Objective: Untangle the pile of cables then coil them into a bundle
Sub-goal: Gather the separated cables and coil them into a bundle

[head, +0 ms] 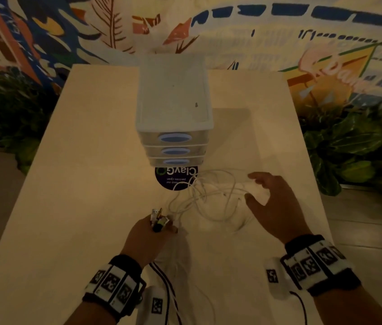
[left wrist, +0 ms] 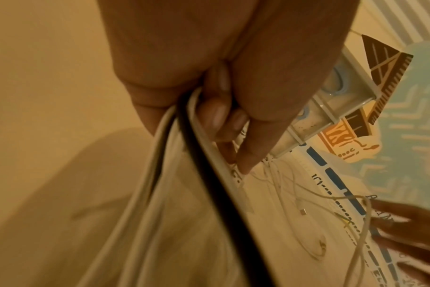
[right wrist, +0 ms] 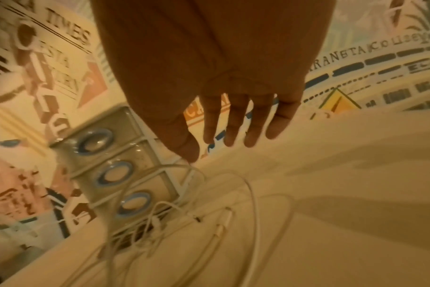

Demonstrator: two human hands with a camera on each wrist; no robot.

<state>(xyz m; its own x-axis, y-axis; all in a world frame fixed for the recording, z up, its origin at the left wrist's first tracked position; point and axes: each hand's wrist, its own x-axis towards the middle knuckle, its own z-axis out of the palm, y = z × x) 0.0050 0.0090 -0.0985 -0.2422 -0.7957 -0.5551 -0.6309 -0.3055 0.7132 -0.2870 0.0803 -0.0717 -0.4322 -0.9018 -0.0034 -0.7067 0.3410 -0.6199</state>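
Observation:
A loose tangle of thin white cables [head: 211, 198] lies on the pale table [head: 80, 184], just in front of the drawer unit. My left hand [head: 159, 225] grips a bunch of cable ends, with plugs sticking out above the fingers. In the left wrist view its curled fingers [left wrist: 221, 118] close round white and black cables [left wrist: 197, 174] that run down past the wrist. My right hand [head: 259, 190] hovers over the tangle's right side, fingers [right wrist: 233, 126] straight and spread, holding nothing. One cable loop [right wrist: 179, 167] rises close to the thumb tip.
A white three-drawer plastic unit [head: 173, 113] with blue oval handles stands mid-table, with a round dark sticker [head: 173, 181] at its foot. The held cables [head: 169, 289] trail toward the near table edge. A painted wall stands behind, and plants [head: 354, 146] to the right.

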